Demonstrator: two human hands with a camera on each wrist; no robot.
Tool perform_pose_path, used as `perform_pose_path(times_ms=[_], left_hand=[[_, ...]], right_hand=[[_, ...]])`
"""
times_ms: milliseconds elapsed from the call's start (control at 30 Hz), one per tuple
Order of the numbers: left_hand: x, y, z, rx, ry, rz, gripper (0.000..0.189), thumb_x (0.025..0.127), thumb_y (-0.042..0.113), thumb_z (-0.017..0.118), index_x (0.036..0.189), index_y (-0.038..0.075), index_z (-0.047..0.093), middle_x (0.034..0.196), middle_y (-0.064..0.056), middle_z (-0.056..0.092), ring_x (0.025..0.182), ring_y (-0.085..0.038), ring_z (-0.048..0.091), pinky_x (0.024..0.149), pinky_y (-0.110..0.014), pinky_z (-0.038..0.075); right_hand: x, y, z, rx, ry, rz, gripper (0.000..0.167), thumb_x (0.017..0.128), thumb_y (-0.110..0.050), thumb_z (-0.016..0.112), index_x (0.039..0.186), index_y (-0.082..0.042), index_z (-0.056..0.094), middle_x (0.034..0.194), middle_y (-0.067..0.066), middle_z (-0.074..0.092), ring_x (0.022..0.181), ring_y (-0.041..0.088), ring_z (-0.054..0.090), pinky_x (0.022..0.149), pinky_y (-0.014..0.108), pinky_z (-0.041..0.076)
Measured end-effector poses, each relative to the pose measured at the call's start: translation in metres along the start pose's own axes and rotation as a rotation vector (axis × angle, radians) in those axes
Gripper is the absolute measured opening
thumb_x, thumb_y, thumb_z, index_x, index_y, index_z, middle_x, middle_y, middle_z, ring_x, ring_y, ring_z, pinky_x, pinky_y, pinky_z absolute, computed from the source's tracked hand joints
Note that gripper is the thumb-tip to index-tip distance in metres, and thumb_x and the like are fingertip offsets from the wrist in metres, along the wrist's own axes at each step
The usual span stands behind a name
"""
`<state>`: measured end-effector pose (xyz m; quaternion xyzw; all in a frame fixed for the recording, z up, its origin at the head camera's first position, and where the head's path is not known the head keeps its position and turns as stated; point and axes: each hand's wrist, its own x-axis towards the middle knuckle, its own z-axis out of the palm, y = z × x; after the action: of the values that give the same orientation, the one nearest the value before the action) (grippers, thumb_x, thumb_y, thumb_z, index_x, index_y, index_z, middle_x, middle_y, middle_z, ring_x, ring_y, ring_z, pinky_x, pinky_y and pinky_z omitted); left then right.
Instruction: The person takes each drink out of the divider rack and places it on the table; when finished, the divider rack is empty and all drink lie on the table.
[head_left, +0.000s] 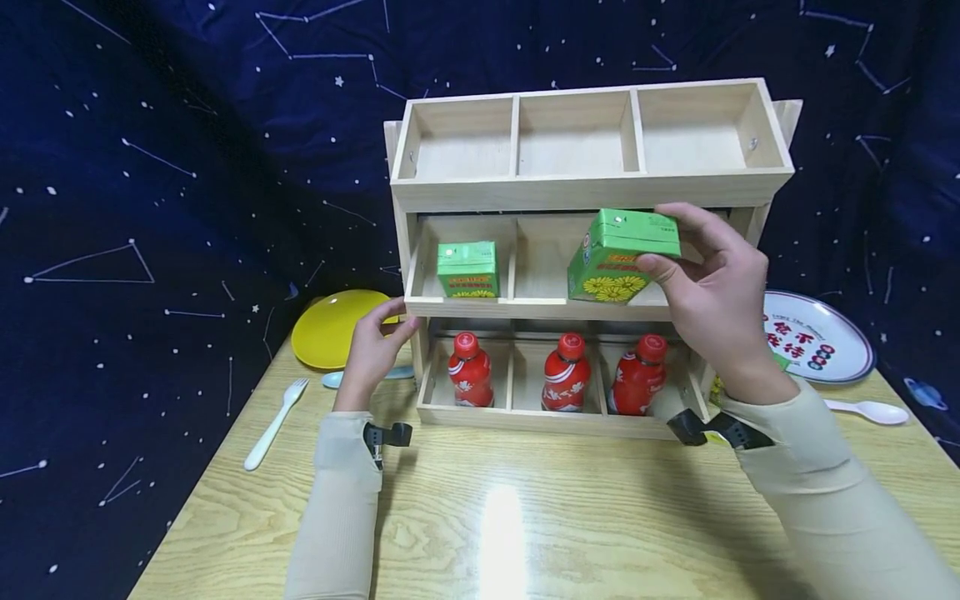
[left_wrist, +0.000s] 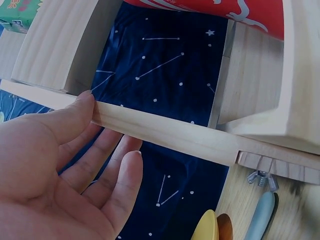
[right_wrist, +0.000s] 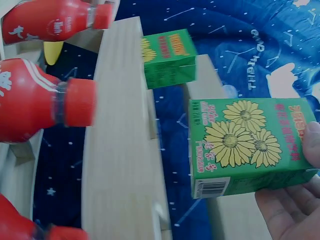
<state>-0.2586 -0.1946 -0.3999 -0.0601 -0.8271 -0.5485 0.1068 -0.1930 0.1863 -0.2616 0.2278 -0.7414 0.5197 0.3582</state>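
My right hand [head_left: 716,292] holds a green drink carton [head_left: 611,271] with yellow flowers, thumb on one side and fingers on the other. The carton is tilted in front of the middle tier of a three-tier wooden rack [head_left: 592,193]. A similar carton [head_left: 468,271] stands in that tier's left compartment, also visible in the right wrist view [right_wrist: 172,57]. At the rack's left side, my left hand [head_left: 372,350] grips the side post [left_wrist: 165,131] between thumb and fingers. Red bottles [head_left: 470,373] stand one per compartment in the bottom tier; the right one leans.
A yellow plate [head_left: 322,337], a pale fork [head_left: 276,425] and a light-blue utensil [head_left: 399,372] lie on the left. To the right are a white plate [head_left: 821,337] and a white spoon [head_left: 873,411]. Something green and yellow [head_left: 715,390] is partly hidden behind my right wrist.
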Motion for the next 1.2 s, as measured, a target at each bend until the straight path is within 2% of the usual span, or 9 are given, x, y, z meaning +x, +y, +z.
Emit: perform_pose_path(times_ms=[233,267,367,500,633,733,967,1133,1200], left_hand=[[0.001,-0.001,0.000,-0.037,-0.012,0.014,0.046,0.095,0.027,0.068,0.137,0.013,0.059,0.132,-0.008,0.060,0.112,-0.029,0.061,0.093,-0.044,0.053],[-0.001,0.005,-0.001,-0.036,-0.016,0.016,0.045,0.096,0.024,0.067,0.138,0.010,0.058,0.133,-0.010,0.059,0.113,-0.031,0.061,0.094,-0.045,0.052],[-0.002,0.005,-0.001,-0.037,-0.016,0.019,0.045,0.096,0.024,0.067,0.138,0.011,0.058,0.133,-0.010,0.059,0.113,-0.031,0.060,0.095,-0.045,0.052],[0.000,0.000,0.001,-0.029,-0.010,0.022,0.044,0.095,0.027,0.068,0.136,0.014,0.059,0.132,-0.007,0.060,0.112,-0.030,0.060,0.094,-0.045,0.052],[0.000,0.000,0.001,-0.017,-0.006,0.016,0.044,0.095,0.029,0.068,0.136,0.016,0.060,0.131,-0.006,0.060,0.111,-0.029,0.061,0.093,-0.044,0.053],[0.001,0.000,0.001,-0.018,-0.008,0.004,0.045,0.095,0.031,0.068,0.137,0.017,0.059,0.132,-0.005,0.060,0.111,-0.028,0.060,0.093,-0.044,0.053],[0.001,0.001,0.001,-0.017,-0.003,0.008,0.046,0.095,0.028,0.068,0.137,0.014,0.058,0.132,-0.007,0.059,0.114,-0.029,0.061,0.095,-0.044,0.052],[-0.001,0.001,0.000,-0.012,-0.003,0.003,0.044,0.095,0.027,0.068,0.137,0.015,0.058,0.132,-0.006,0.059,0.113,-0.027,0.061,0.094,-0.042,0.053],[-0.001,0.001,0.000,-0.010,-0.003,0.002,0.045,0.095,0.028,0.068,0.137,0.014,0.058,0.133,-0.006,0.059,0.114,-0.027,0.061,0.095,-0.042,0.053]], right_hand=[[-0.015,-0.014,-0.029,-0.042,-0.006,0.043,0.049,0.079,0.014,0.074,0.125,0.005,0.062,0.114,0.009,0.065,0.098,0.015,0.064,0.082,0.016,0.053],[-0.018,-0.014,-0.034,-0.046,-0.005,0.041,0.048,0.079,0.015,0.075,0.124,0.006,0.063,0.113,0.011,0.066,0.097,0.016,0.064,0.081,0.016,0.053],[-0.027,-0.015,-0.050,-0.050,0.003,0.056,0.048,0.078,0.016,0.074,0.124,0.008,0.062,0.112,0.011,0.066,0.096,0.016,0.064,0.080,0.015,0.053],[-0.041,-0.010,-0.071,-0.109,0.014,0.083,0.049,0.077,0.019,0.073,0.124,0.009,0.062,0.112,0.005,0.067,0.098,0.012,0.064,0.080,0.012,0.051],[-0.057,-0.003,-0.094,-0.215,0.031,0.141,0.051,0.078,0.020,0.071,0.126,0.006,0.062,0.115,0.000,0.066,0.102,0.009,0.063,0.081,0.009,0.049],[-0.069,0.003,-0.111,-0.284,0.059,0.220,0.050,0.080,0.018,0.070,0.127,0.003,0.062,0.115,-0.004,0.066,0.103,0.006,0.063,0.079,0.007,0.049],[-0.105,0.031,-0.149,-0.324,0.152,0.341,0.045,0.084,0.019,0.065,0.127,0.007,0.061,0.104,-0.015,0.067,0.100,0.002,0.062,0.075,0.005,0.048],[-0.131,0.057,-0.175,-0.375,0.178,0.319,0.043,0.087,0.015,0.065,0.127,0.002,0.063,0.096,-0.025,0.062,0.095,-0.005,0.057,0.081,0.005,0.042],[-0.140,0.070,-0.184,-0.400,0.175,0.284,0.039,0.089,0.010,0.066,0.127,0.002,0.063,0.095,-0.028,0.059,0.092,-0.009,0.055,0.086,0.005,0.038]])
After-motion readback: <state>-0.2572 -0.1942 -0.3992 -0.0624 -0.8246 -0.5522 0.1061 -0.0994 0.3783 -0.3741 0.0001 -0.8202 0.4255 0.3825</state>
